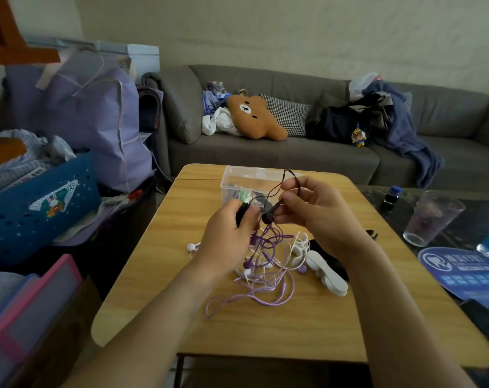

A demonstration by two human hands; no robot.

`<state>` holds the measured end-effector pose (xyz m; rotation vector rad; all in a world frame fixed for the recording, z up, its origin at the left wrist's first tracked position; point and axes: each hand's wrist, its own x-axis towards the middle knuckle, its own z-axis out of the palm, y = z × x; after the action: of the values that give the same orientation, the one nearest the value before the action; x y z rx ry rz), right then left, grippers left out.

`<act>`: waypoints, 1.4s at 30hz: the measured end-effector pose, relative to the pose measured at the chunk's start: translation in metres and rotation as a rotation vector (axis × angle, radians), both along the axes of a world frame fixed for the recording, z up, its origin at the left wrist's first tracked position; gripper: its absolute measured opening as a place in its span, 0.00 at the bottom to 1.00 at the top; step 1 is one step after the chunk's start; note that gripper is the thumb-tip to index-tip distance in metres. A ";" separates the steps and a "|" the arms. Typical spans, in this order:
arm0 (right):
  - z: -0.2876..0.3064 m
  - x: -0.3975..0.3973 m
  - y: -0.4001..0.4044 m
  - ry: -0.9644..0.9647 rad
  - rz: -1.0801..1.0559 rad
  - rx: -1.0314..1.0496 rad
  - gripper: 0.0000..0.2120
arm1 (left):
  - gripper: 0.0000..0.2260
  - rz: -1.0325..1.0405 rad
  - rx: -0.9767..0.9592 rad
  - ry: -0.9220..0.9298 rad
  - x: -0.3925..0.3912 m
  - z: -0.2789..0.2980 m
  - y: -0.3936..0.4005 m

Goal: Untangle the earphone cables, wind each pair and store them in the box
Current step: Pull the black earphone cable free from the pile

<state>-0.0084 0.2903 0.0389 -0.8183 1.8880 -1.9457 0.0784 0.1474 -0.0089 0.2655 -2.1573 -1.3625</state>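
Head view: left hand (226, 233) grips a black bundle (242, 212), mostly hidden. Right hand (319, 211) pinches a black earbud (268, 217). Tangle (265, 264) on near table (293, 326); box (237, 180) far, contents unclear. Right mat (461, 270) writing illegible.

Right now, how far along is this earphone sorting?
Partly done. The clear box already holds something green and purple, apparently wound earphones. In hand: the left hand grips a black bundle while the right hand pinches the black earphones, winding them. Left: the purple cable and white earphones lie tangled on the table.
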 end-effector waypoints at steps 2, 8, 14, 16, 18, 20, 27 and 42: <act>-0.001 -0.001 0.001 0.018 0.012 0.028 0.05 | 0.13 -0.032 0.098 -0.011 0.000 0.002 0.000; -0.001 -0.004 0.004 -0.024 0.013 0.029 0.07 | 0.04 -0.274 0.361 -0.029 0.006 0.011 0.005; -0.005 -0.007 0.003 -0.136 0.092 0.022 0.09 | 0.05 -0.272 0.522 -0.094 0.006 0.011 0.003; -0.004 -0.006 0.004 -0.151 0.151 0.016 0.09 | 0.05 -0.251 0.508 -0.111 0.005 0.010 0.003; -0.003 -0.003 0.003 -0.174 0.199 0.024 0.09 | 0.05 -0.281 0.564 -0.118 0.006 0.012 0.003; -0.005 -0.001 0.000 -0.160 0.209 0.054 0.08 | 0.04 -0.331 0.632 -0.105 0.006 0.014 0.003; 0.001 -0.006 0.008 -0.123 0.283 -0.060 0.07 | 0.03 -0.135 0.311 -0.160 0.006 0.007 -0.001; -0.001 -0.050 0.055 -0.206 -0.599 -0.154 0.08 | 0.04 0.036 0.100 -0.111 0.014 0.014 -0.016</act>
<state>-0.0582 0.3457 0.0375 -0.0627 2.0253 -2.4233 0.0925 0.1312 0.0048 0.4261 -2.1653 -1.4682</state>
